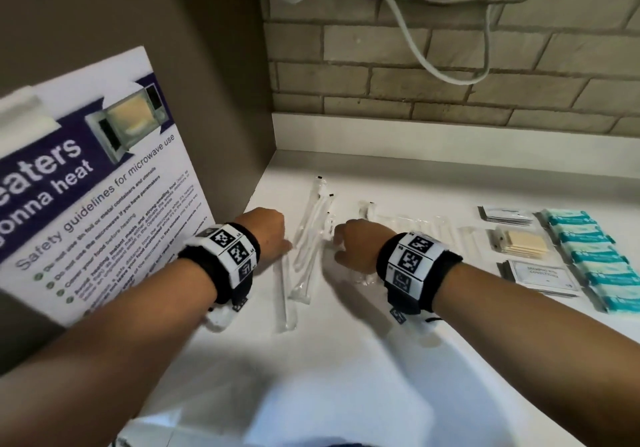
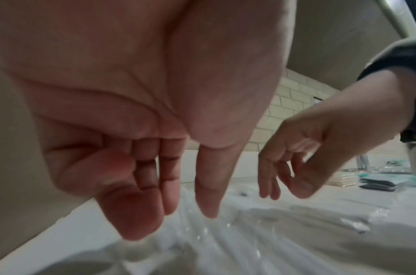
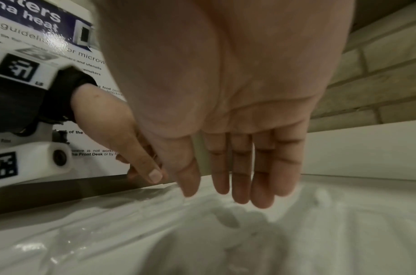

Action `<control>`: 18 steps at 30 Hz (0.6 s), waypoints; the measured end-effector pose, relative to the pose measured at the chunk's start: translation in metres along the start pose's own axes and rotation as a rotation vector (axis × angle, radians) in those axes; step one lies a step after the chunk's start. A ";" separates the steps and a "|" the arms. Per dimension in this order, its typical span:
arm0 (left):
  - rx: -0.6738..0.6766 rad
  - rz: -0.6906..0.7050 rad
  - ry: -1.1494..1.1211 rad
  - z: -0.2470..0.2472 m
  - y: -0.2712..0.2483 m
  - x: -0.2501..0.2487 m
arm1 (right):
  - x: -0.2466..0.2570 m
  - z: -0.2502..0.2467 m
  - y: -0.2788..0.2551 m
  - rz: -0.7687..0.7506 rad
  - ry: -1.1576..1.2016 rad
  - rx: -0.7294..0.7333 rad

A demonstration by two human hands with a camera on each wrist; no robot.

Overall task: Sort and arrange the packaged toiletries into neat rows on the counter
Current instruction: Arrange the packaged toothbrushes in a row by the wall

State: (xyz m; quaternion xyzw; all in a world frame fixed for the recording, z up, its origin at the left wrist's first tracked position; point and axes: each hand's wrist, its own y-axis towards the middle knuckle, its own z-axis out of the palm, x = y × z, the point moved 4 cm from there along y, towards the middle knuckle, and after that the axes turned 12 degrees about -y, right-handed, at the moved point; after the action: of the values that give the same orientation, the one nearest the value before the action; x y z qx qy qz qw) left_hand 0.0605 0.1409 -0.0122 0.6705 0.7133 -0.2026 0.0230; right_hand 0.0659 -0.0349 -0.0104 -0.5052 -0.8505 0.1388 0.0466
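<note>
Clear-wrapped white toothbrushes lie on the white counter (image 1: pixel 346 360). A loose pile of toothbrushes (image 1: pixel 311 238) sits between my hands, and a single packet (image 1: pixel 284 294) lies straight beside it. My left hand (image 1: pixel 280 244) hangs over the top end of that packet, fingers straight and pointing down, holding nothing. In the left wrist view the left hand (image 2: pixel 174 219) is just above the packets (image 2: pixel 225 241); contact is unclear. My right hand (image 1: pixel 341 244) hovers at the pile's right edge. In the right wrist view the right hand (image 3: pixel 225 195) has straight, empty fingers over the blurred wrappers (image 3: pixel 108 232).
More wrapped toothbrushes (image 1: pixel 401 224) lie in a row to the right. Further right are sachets (image 1: pixel 505 214), a tan packet (image 1: pixel 523 245), shampoo sachets (image 1: pixel 540 276) and a column of teal soaps (image 1: pixel 588 256). A microwave safety poster (image 1: pixel 104 186) stands at left, and a brick wall (image 1: pixel 450 75) stands behind.
</note>
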 end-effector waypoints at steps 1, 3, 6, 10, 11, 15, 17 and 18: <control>0.024 -0.026 0.010 0.003 -0.001 -0.001 | 0.001 -0.002 0.004 0.017 0.020 -0.017; 0.048 -0.054 -0.002 0.010 -0.001 -0.001 | 0.004 -0.004 0.012 0.063 0.065 -0.034; 0.072 -0.211 -0.077 0.017 -0.022 0.049 | 0.058 -0.010 0.038 0.026 0.078 0.049; 0.068 -0.239 -0.226 0.023 -0.018 0.051 | 0.058 0.000 0.039 0.107 0.121 0.144; 0.071 -0.245 -0.204 0.019 -0.017 0.049 | 0.054 0.002 0.042 0.116 0.134 0.149; 0.031 -0.274 -0.154 0.012 0.000 0.052 | 0.048 0.003 0.043 0.168 0.207 0.186; 0.006 -0.284 -0.157 0.005 0.011 0.052 | 0.043 0.002 0.046 0.191 0.208 0.190; -0.025 -0.267 -0.164 0.000 0.018 0.051 | 0.041 0.001 0.047 0.212 0.246 0.189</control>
State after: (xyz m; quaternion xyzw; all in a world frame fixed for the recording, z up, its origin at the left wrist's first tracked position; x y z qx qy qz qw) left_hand 0.0725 0.1892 -0.0319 0.5506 0.7944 -0.2488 0.0623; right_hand 0.0861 0.0218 -0.0272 -0.5986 -0.7635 0.1594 0.1826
